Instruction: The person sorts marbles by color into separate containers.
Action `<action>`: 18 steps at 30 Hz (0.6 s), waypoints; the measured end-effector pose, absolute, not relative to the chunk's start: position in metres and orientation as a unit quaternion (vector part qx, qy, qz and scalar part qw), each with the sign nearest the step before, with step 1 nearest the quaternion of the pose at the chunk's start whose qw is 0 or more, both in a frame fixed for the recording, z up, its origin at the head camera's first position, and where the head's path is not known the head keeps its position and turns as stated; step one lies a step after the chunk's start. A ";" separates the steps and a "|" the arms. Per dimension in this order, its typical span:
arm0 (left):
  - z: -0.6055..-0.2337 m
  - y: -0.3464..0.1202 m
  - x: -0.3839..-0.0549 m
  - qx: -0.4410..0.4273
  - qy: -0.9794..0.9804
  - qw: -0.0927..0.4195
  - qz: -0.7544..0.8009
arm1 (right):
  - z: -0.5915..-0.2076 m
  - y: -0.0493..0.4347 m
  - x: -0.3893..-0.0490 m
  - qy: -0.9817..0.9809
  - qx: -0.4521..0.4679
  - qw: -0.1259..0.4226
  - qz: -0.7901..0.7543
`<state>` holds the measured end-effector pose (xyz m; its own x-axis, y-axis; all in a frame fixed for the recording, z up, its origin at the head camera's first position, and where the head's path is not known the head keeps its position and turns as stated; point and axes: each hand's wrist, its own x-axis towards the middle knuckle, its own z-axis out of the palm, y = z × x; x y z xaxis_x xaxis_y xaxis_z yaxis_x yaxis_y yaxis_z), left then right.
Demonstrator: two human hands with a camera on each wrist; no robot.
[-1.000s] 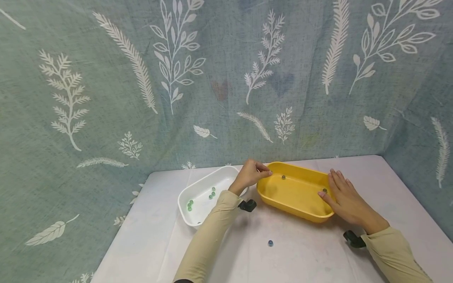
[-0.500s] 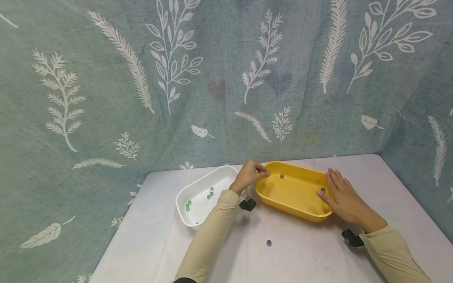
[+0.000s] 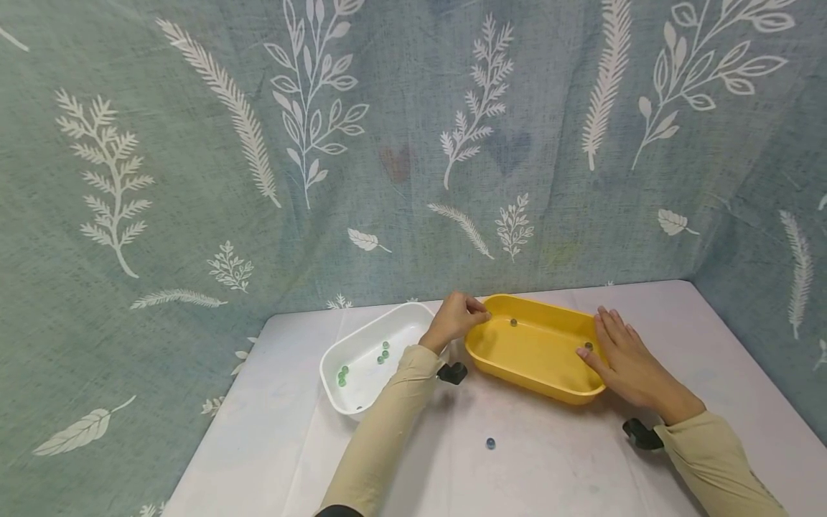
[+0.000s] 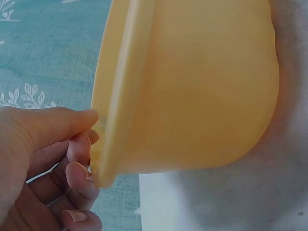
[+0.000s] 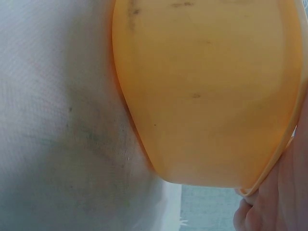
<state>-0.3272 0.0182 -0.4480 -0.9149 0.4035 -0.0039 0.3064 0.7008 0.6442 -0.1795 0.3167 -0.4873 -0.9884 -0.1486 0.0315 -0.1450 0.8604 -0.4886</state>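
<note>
Over the left end of the yellow tray (image 3: 536, 352), my left hand (image 3: 455, 317) has thumb and forefinger tips brought together right at the rim. In the left wrist view, a faint greyish spot shows at the tip of the thumb (image 4: 79, 120), apparently a small marble in the pinch, mostly hidden. My right hand (image 3: 636, 366) lies with straight fingers along the tray's right end, its thumb reaching inside over the rim. Inside the tray are a dark marble (image 3: 513, 322) near the back wall and a second marble (image 3: 589, 346) beside the right hand.
To the left stands a white tray (image 3: 332, 352), partly behind my left forearm, with several green marbles (image 3: 381, 357) in it. A blue marble (image 3: 490, 444) lies on the white tablecloth (image 3: 543, 474) in front. A leaf-patterned cloth (image 3: 413, 143) hangs behind the table.
The whole head view has shifted slightly to the left. Both hands keep their places at the yellow tray, and the marbles lie where they were.
</note>
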 end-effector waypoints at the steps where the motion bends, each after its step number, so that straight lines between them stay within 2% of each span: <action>1: -0.448 0.018 -0.327 0.194 0.920 0.071 0.333 | -0.487 0.317 -0.180 0.965 -0.076 0.004 -0.252; 18: -0.442 0.009 -0.322 0.204 0.913 0.056 0.349 | -0.487 0.317 -0.179 0.965 -0.077 0.005 -0.251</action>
